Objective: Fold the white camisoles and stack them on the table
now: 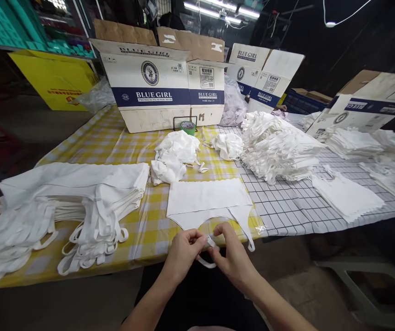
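Your white cloth garment with narrow straps (211,195) lay flat on the table (140,236), its scalloped edge away from you and its straps toward you. Your left hand (183,255) and right hand (234,257) met at the near edge, each grip pinching one white fabric strap (207,263), whose loop hung below your fingers. The other strap drooped over the edge, to the right of your right hand. On your left, a strip of yellow-and-white checked tablecloth separated the garment from a thick stack of white strapped garments (76,179), its loops spread toward the near edge. Just beyond the scalloped edge sat a crumpled white fabric heap (178,149). On your right, black-lined white cloth (280,211) stretched toward a large white fabric pile (280,147). Farther back stood a white-and-blue cardboard box (163,99).
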`<state>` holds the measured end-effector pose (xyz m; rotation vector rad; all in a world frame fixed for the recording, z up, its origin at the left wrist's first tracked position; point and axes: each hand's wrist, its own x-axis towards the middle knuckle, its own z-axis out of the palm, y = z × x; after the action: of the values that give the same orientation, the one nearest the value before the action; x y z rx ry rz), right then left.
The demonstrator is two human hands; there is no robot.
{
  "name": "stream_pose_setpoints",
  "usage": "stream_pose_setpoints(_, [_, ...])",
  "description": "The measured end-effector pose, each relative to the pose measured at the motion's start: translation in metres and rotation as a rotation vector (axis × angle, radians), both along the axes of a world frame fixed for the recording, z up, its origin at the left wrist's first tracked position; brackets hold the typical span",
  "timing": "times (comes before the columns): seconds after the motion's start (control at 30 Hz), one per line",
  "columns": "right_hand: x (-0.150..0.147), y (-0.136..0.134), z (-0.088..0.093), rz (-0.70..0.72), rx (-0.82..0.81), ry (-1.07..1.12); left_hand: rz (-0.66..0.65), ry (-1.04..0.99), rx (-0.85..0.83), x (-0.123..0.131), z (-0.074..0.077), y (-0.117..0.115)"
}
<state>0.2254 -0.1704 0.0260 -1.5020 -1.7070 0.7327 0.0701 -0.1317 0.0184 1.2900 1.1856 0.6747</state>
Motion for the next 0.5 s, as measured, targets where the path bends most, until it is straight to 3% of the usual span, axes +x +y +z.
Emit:
stream_pose_setpoints(0.17, [-0.015, 0.006, -0.021, 0.169, 0.076, -0.037, 0.037, -0.016, -0.102, 0.001, -0.011, 0.01])
stream_pose_setpoints(0.37, [-0.017, 0.025, -0.029, 0.139, 0.164, -0.305, 0.026, -0.102, -0.167, -0.001, -0.015, 0.022])
stream_pose_setpoints(0.43, [-0.013, 0.034, -0.025, 0.148, 0.169, -0.338, -0.069, -0.063, -0.101, -0.007, -0.013, 0.03])
stream_pose_setpoints(0.5, [-0.007, 0.047, -0.019, 0.14, 0.163, -0.318, -0.133, 0.046, 0.112, -0.015, -0.011, 0.043])
